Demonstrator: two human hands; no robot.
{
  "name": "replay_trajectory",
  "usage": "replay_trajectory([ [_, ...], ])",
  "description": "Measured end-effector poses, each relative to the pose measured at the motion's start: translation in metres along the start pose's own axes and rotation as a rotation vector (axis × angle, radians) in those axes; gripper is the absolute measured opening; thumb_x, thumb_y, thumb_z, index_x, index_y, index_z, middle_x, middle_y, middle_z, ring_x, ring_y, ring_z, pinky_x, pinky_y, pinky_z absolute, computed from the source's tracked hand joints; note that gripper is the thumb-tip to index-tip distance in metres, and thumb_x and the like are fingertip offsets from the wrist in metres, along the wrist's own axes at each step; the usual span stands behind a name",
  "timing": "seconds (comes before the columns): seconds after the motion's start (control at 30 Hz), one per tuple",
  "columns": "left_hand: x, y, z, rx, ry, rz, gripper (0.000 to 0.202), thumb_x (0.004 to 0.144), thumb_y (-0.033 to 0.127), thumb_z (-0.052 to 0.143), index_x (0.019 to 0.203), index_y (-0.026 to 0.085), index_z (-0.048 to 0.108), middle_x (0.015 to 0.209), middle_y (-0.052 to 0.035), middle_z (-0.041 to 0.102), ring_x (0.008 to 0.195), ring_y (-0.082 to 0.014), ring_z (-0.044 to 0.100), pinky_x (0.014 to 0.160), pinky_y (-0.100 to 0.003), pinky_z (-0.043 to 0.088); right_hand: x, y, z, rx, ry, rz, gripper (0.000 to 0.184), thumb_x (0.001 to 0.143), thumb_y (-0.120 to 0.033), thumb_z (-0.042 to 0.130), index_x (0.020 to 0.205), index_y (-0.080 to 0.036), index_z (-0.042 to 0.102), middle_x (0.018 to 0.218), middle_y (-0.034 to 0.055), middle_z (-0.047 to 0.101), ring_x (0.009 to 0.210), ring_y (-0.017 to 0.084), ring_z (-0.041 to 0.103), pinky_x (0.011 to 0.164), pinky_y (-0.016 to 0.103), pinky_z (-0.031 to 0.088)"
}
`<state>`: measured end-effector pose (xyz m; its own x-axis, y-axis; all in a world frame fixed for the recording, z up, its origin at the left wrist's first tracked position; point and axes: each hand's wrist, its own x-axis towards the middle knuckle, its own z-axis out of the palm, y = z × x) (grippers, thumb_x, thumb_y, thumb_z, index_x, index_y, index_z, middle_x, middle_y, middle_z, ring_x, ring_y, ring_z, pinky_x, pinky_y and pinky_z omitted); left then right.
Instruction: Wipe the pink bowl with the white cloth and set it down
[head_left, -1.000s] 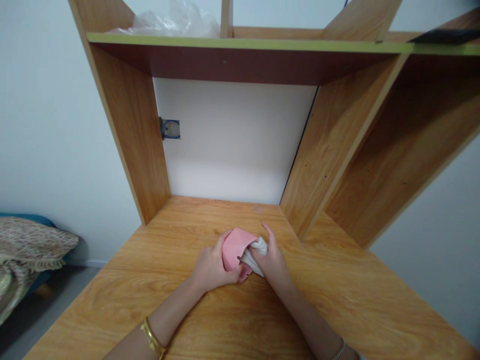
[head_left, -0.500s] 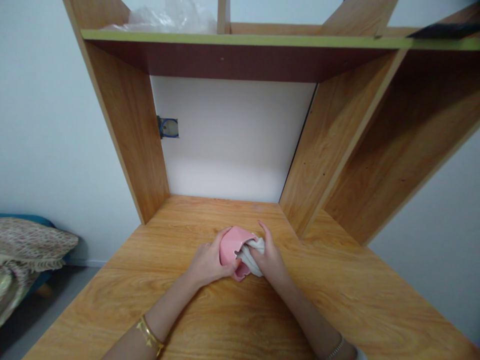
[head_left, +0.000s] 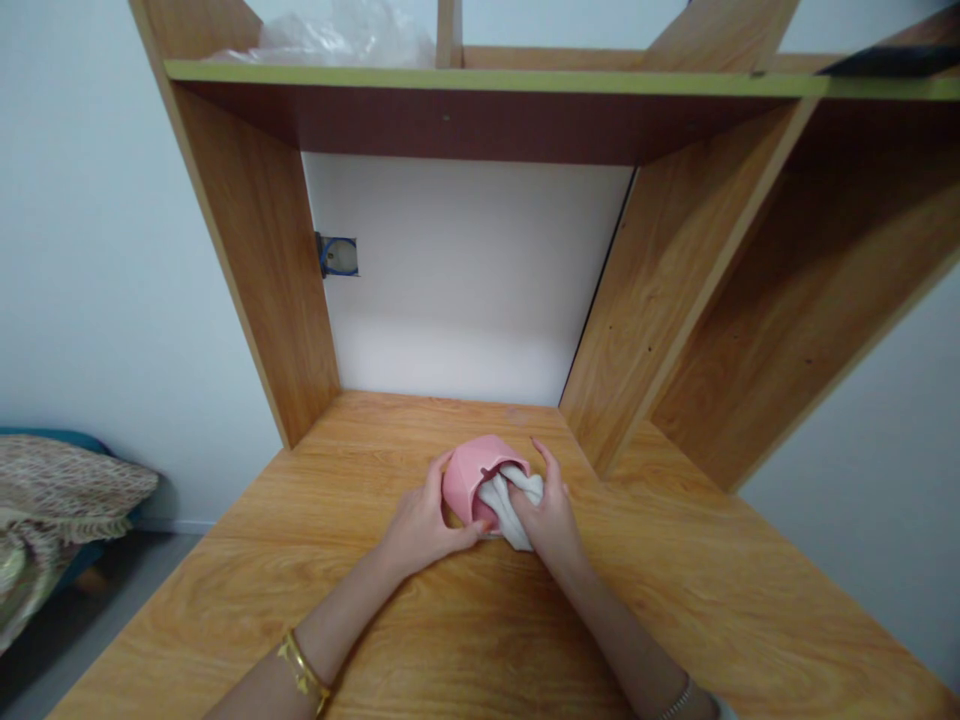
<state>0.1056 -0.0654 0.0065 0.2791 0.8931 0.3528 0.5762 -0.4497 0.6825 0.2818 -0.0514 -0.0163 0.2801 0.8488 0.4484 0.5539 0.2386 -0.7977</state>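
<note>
Beyond the left edge of the counter (head_left: 247, 570) lies a fringed, patterned throw (head_left: 71, 470). The left hand (head_left: 420, 528), with a gold bracelet (head_left: 304, 675) on that arm, has its grip curved part-open around the left side of a pink bowl (head_left: 472, 465). The bowl is tilted, its mouth facing right, midway between the side edges, short of the back edge. White cloth (head_left: 510, 512) is bunched partly inside, held in the right hand's (head_left: 553, 522) grip, one finger raised clear.
</note>
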Motion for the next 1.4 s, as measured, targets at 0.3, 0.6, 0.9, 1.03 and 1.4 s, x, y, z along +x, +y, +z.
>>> replay_trajectory([
  [0.3, -0.002, 0.011, -0.014, 0.244, 0.089, 0.079, 0.082, 0.06, 0.048, 0.058, 0.128, 0.016, 0.023, 0.099, -0.0098, 0.06, 0.078, -0.0262, 0.061, 0.071, -0.036, 0.046, -0.007, -0.018, 0.001, -0.112, -0.038, -0.061, 0.064, 0.066, -0.022, 0.052, 0.127, -0.022, 0.034, 0.083, 0.004, 0.054, 0.085, 0.021, 0.05, 0.077, 0.035, 0.042],
  [0.6, -0.002, 0.008, -0.013, 0.312, 0.03, 0.097, 0.074, 0.065, 0.051, 0.05, 0.126, 0.015, 0.032, 0.09, -0.0095, 0.064, 0.078, -0.0272, 0.061, 0.071, -0.038, 0.046, -0.002, -0.018, -0.004, -0.077, -0.171, -0.079, 0.071, 0.066, -0.024, 0.053, 0.131, -0.016, 0.026, 0.067, 0.0, 0.055, 0.062, 0.015, 0.053, 0.065, 0.029, 0.045],
  [0.9, -0.003, 0.006, -0.011, 0.312, 0.049, 0.092, 0.074, 0.065, 0.051, 0.051, 0.128, 0.017, 0.032, 0.092, -0.009, 0.064, 0.08, -0.0267, 0.061, 0.073, -0.037, 0.046, -0.001, -0.016, -0.006, -0.113, -0.176, -0.189, 0.061, 0.068, -0.022, 0.05, 0.126, -0.018, 0.033, 0.065, -0.0011, 0.059, 0.074, 0.017, 0.058, 0.09, 0.04, 0.033],
  [1.03, -0.003, 0.004, -0.009, 0.3, 0.028, 0.082, 0.074, 0.067, 0.051, 0.05, 0.129, 0.017, 0.03, 0.09, -0.0079, 0.064, 0.079, -0.0253, 0.061, 0.073, -0.035, 0.046, -0.001, -0.012, -0.004, -0.088, -0.184, -0.156, 0.067, 0.066, -0.019, 0.05, 0.129, -0.018, 0.029, 0.073, 0.001, 0.061, 0.081, 0.018, 0.055, 0.087, 0.038, 0.037],
  [1.4, 0.003, -0.002, -0.01, 0.152, -0.008, -0.01, 0.067, 0.073, 0.043, 0.051, 0.131, 0.02, 0.028, 0.108, -0.0087, 0.059, 0.091, -0.0246, 0.058, 0.08, -0.037, 0.043, -0.004, -0.008, -0.001, 0.003, -0.143, -0.016, 0.071, 0.065, -0.016, 0.045, 0.132, -0.017, 0.024, 0.073, -0.0002, 0.056, 0.053, 0.012, 0.051, 0.057, 0.026, 0.046],
])
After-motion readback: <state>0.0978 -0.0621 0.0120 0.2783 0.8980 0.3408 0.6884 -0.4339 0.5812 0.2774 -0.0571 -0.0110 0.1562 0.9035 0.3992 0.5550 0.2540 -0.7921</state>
